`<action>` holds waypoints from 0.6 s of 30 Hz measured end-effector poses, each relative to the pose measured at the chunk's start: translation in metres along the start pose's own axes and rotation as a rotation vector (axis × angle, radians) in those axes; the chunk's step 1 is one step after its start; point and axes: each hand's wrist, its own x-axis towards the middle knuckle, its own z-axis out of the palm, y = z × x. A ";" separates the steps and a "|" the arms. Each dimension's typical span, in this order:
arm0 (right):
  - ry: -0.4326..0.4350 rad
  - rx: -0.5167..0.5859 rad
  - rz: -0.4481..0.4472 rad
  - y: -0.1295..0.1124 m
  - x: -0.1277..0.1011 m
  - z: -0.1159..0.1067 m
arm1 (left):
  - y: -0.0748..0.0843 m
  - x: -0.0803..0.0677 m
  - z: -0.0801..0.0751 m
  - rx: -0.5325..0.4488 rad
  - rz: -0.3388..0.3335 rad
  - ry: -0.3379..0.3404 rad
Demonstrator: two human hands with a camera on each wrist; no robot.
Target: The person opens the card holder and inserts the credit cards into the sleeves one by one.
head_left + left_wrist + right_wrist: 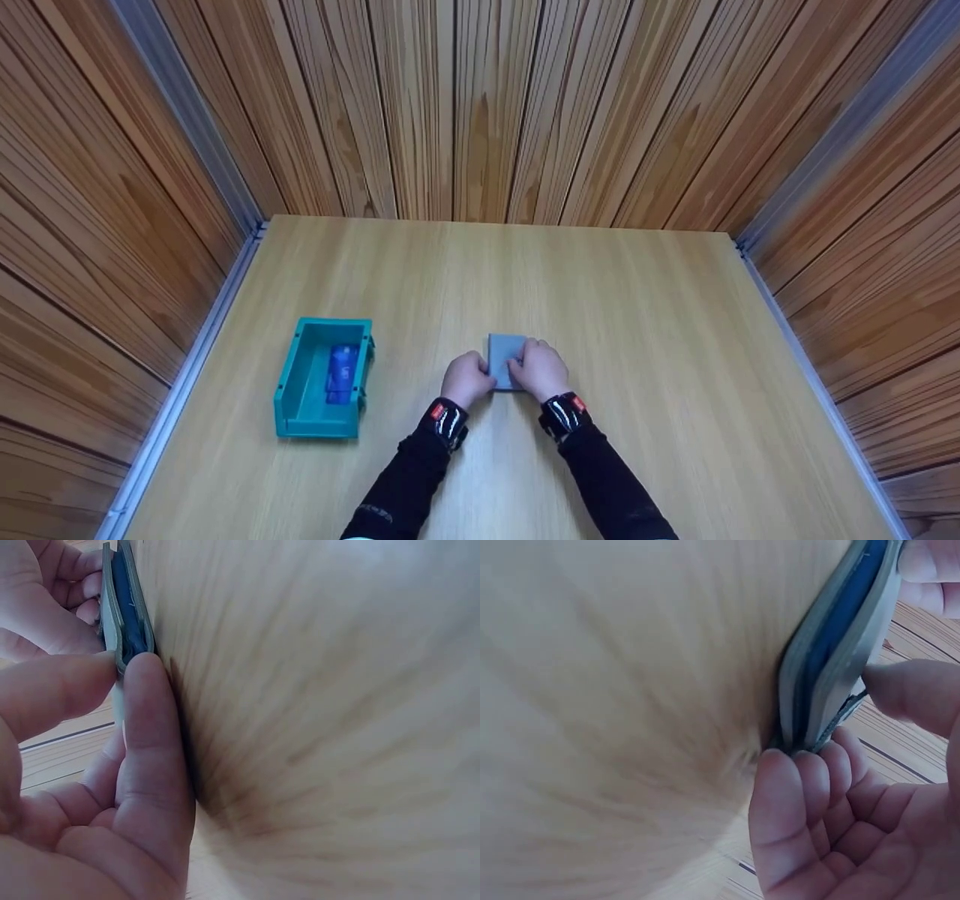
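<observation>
A flat grey wallet [504,358] with a blue inside lies on the table in front of me. My left hand [466,379] pinches its near left edge between thumb and forefinger. In the left wrist view the folded end of the wallet [112,622] shows between those fingertips. My right hand [541,369] holds the other side, its thumb on the top face. From the right wrist, the layered edges of the wallet [829,660] stand slightly apart with blue between them, and the curled fingers [780,795] touch its end.
Left of the hands stands a teal plastic bin [288,390] with a shiny blue object [342,373] inside; its kind is unclear. Wood-panelled walls [487,112] enclose the table [600,300] at the back and both sides, with metal rails [180,390] along the side edges.
</observation>
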 end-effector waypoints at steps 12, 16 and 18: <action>0.071 -0.073 -0.042 -0.002 -0.001 0.005 | -0.001 -0.002 0.000 -0.012 0.047 0.026; 0.092 -0.103 -0.052 -0.005 -0.002 0.005 | -0.001 -0.001 0.000 -0.026 0.041 0.024; 0.094 -0.116 -0.057 -0.006 -0.003 0.005 | -0.001 -0.001 -0.001 -0.033 0.029 0.016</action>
